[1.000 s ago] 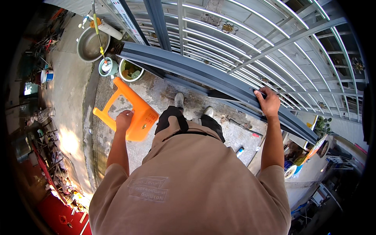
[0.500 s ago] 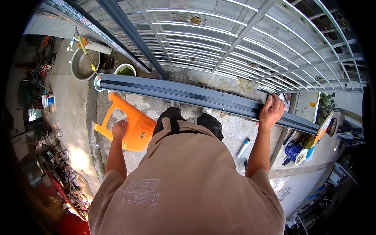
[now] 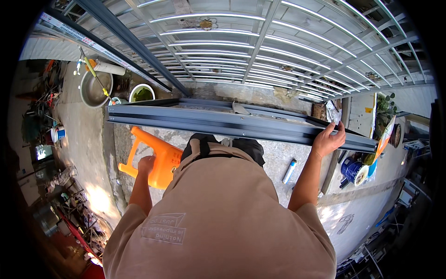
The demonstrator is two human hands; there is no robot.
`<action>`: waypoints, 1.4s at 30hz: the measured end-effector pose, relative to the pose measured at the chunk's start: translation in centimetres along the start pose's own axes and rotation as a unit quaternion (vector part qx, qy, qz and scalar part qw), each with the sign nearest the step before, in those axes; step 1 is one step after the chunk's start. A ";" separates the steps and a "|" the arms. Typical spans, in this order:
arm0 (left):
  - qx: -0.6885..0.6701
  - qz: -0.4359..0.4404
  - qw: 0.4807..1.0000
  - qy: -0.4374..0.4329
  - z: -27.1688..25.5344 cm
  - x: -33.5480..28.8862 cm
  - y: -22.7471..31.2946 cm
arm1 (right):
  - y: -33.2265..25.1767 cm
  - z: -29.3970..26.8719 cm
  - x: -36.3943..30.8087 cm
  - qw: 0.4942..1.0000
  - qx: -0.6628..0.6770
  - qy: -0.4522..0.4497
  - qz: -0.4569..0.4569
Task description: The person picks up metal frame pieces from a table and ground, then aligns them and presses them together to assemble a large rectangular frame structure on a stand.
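A long dark grey metal frame (image 3: 204, 119) spans the view in front of my legs, its near rail facing me and a second rail showing behind it. My right hand (image 3: 329, 139) grips the near rail toward its right end, the fingers curled over the top edge. At my left stands an orange plastic stool (image 3: 163, 160) with open gaps between its legs. My left hand (image 3: 147, 163) is closed on the stool's edge, its fingertips partly hidden. A small pale scrap (image 3: 240, 109) sticks up at the frame's far rail.
A silver metal gate (image 3: 260, 42) rises beyond the frame, with dark metal profiles (image 3: 134, 44) leaning at its left. A metal basin (image 3: 95, 88) and a white bucket (image 3: 142, 92) stand at the far left. A blue-and-white tube (image 3: 289, 171) lies right of my legs, near a blue bucket (image 3: 350, 169).
The grey frame has tilted, so its far rail and inner gap now show. My right hand has shifted slightly right and nearer with it. My left hand stays at the orange stool.
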State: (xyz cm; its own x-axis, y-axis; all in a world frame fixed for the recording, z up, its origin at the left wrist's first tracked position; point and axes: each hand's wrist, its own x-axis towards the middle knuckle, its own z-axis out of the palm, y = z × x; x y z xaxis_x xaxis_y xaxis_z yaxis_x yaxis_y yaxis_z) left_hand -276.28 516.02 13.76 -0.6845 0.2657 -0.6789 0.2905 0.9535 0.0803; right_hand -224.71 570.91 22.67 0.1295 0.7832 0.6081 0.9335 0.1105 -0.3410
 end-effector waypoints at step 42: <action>-0.155 -0.052 0.987 0.001 18.7 -13.9 -5.8 | 1.2 2.0 0.1 0.985 -0.026 -0.099 -0.138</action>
State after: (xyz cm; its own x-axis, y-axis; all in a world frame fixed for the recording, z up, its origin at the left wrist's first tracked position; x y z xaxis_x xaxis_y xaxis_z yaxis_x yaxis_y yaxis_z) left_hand -255.91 504.17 9.09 -0.7019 0.1639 -0.6932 0.0008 0.9734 0.2293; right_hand -224.27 572.31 20.93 -0.1949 0.8323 0.5190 0.9404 0.3089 -0.1422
